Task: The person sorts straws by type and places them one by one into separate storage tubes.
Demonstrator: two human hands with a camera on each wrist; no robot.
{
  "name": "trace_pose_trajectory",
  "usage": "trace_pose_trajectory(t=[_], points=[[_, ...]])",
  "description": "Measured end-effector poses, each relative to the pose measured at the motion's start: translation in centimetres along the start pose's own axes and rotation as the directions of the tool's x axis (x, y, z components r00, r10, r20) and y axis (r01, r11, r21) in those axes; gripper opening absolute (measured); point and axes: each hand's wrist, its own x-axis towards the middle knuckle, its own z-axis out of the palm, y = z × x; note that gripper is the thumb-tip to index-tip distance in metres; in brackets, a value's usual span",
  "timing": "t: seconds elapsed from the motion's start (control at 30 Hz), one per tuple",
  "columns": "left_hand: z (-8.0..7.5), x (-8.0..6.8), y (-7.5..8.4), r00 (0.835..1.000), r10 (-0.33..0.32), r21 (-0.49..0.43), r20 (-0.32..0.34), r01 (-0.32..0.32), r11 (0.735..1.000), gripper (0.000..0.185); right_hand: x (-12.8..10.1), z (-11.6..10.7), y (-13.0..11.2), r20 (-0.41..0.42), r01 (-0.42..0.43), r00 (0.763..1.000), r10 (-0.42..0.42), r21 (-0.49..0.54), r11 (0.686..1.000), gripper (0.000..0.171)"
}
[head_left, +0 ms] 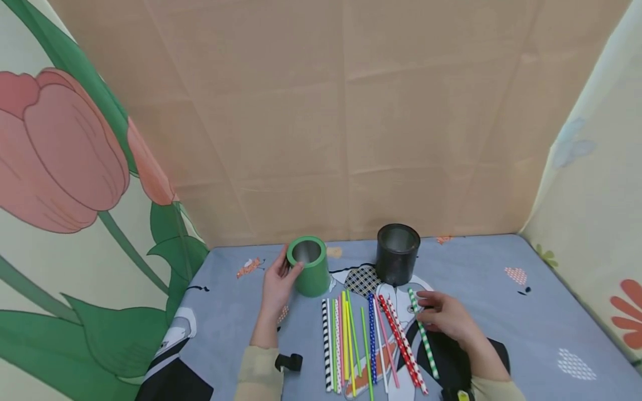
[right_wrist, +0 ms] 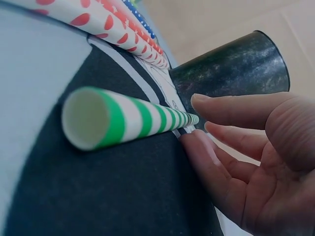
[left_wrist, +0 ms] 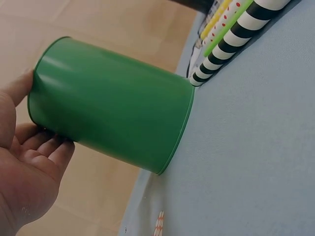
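Observation:
My left hand holds a green can near its rim, thumb on the near side and fingers around the back. The can stands on the cloth with its open top facing up; in the left wrist view its smooth wall fills the middle. Over at the right, a green-and-white striped paper straw lies at the end of a row of straws. The fingertips of my right hand are right at its upper part. Thumb and fingers stand apart around the straw's far end in the right wrist view.
A black can stands open-topped behind the straws. Several straws lie side by side between my hands, among them a black-and-white striped straw, a blue straw and red dotted straws. A patterned cloth covers the table.

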Motion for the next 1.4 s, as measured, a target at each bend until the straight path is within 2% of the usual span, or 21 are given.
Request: trace_pose_trajectory(t=[0.43, 0.67, 0.8, 1.0, 1.4], points=[[-0.4, 0.7, 0.3, 1.0, 0.0, 0.006, -0.026, 0.0, 1.0, 0.078, 1.2, 0.5, -0.4, -0.041, 0.053, 0.998, -0.056, -0.085, 0.995, 0.064], [-0.2, 0.6, 0.2, 1.0, 0.006, -0.016, 0.005, -0.006, 1.0, 0.077, 1.2, 0.7, -0.1, -0.058, 0.048, 0.997, -0.055, -0.12, 0.992, 0.067], [0.0, 0.4, 0.1, 1.0, -0.003, -0.03, 0.019, 0.004, 1.0, 0.076, 1.0, 0.8, 0.1, -0.064, 0.036, 0.997, -0.045, -0.131, 0.991, 0.066], [0.1, 0.3, -0.1, 1.0, -0.004, -0.008, 0.005, 0.004, 1.0, 0.073, 0.7, 1.0, 0.1, -0.075, 0.017, 0.997, -0.028, -0.144, 0.989, 0.066], [-0.1, 0.4, -0.1, 1.0, -0.02, 0.009, 0.011, 0.02, 1.0, 0.073, 0.2, 0.5, -0.8, -0.064, -0.063, 0.996, 0.057, -0.092, 0.994, 0.075]])
